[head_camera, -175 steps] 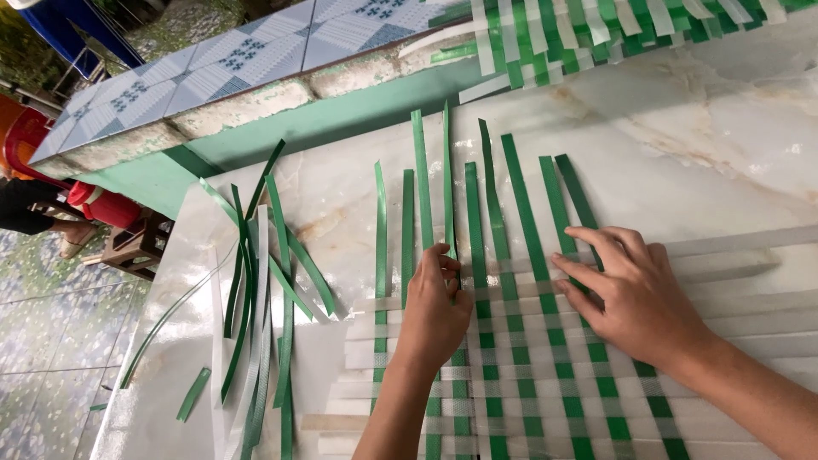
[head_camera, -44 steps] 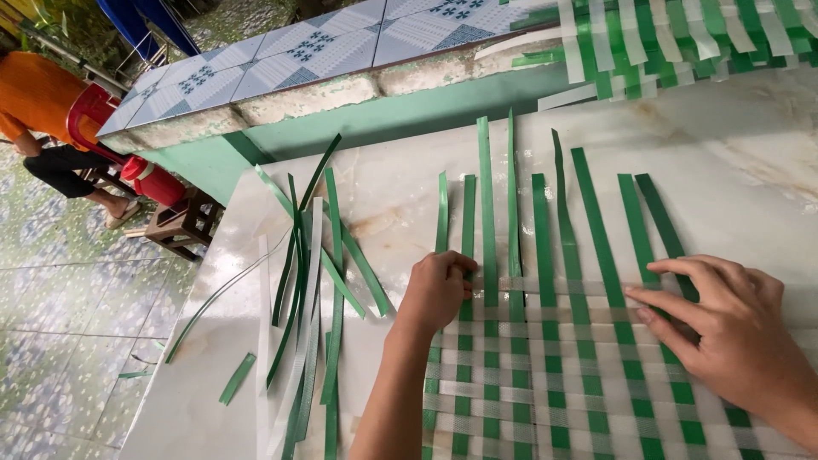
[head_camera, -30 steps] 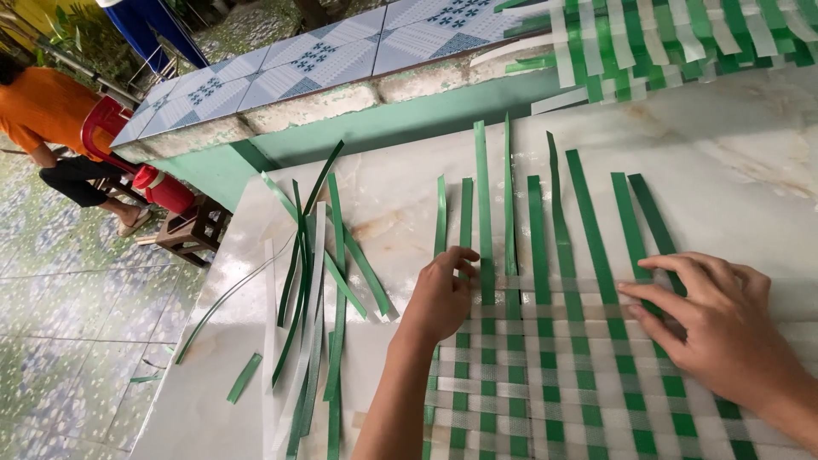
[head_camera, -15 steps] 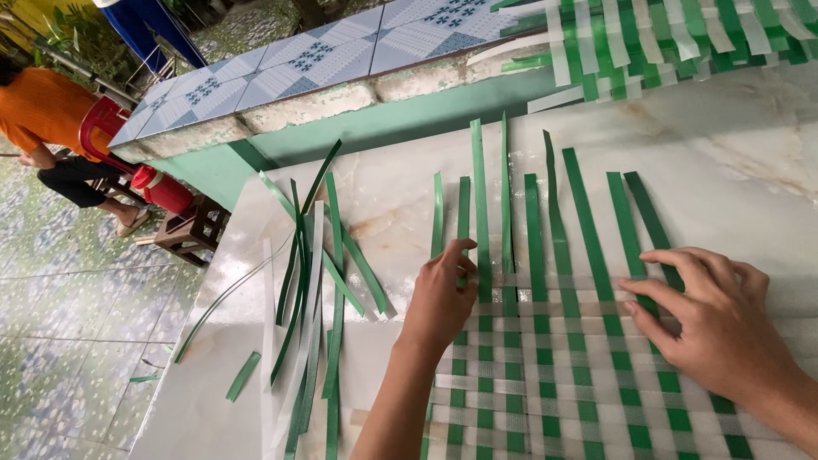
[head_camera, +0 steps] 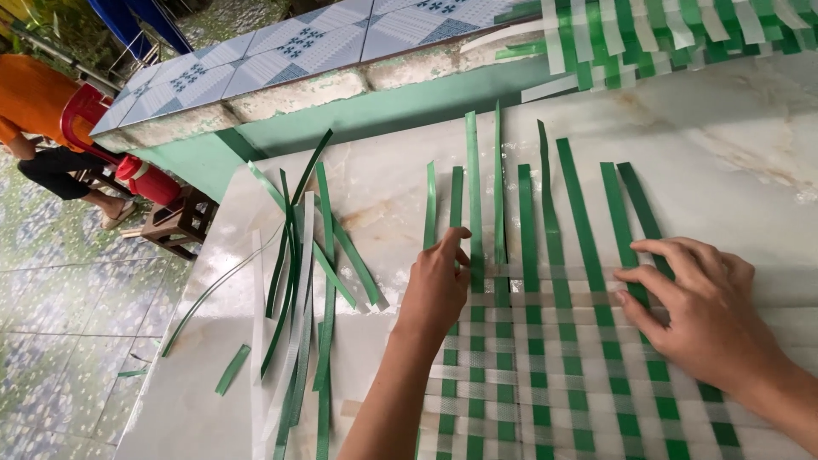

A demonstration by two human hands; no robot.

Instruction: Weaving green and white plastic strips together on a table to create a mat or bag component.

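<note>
**Inspector:** Start nearest the camera. What lies under the hands?

**Assistant:** A partly woven mat (head_camera: 545, 375) of green and translucent white strips, flat on a pale marble-patterned tabletop (head_camera: 733, 179). The woven section fills the lower middle and right of the view; the green uprights run on unwoven towards the far edge.

**Inspector:** Left hand?

**Assistant:** The left hand (head_camera: 436, 285) rests on the mat's left edge, fingers curled loosely, fingertips touching the topmost white cross strip (head_camera: 511, 273) beside the leftmost green uprights. It is not closed round anything; whether it pinches the strip end, I cannot tell.

**Inspector:** Right hand?

**Assistant:** The right hand (head_camera: 703, 311) lies open, palm down, fingers spread and pressing on the right part of the mat, fingertips on the green uprights near the top cross strips. It grips nothing.

**Inspector:** Left of the mat?

**Assistant:** A loose heap of spare strips (head_camera: 307, 281), mostly green with a few white, lies on the table well apart from the left hand. One short green offcut (head_camera: 232, 369) sits alone nearer the table's left edge.

**Inspector:** Further back?

**Assistant:** A second woven piece (head_camera: 665, 30) in the same colours lies at the far right edge. Behind the table runs a low green-painted wall capped with patterned tiles (head_camera: 281, 51). Beyond it, at far left, a person in an orange top (head_camera: 34, 102) sits by a red plastic chair (head_camera: 85, 111), with a small wooden stool (head_camera: 175, 223) and a red container (head_camera: 149, 179) on the tiled floor.
</note>
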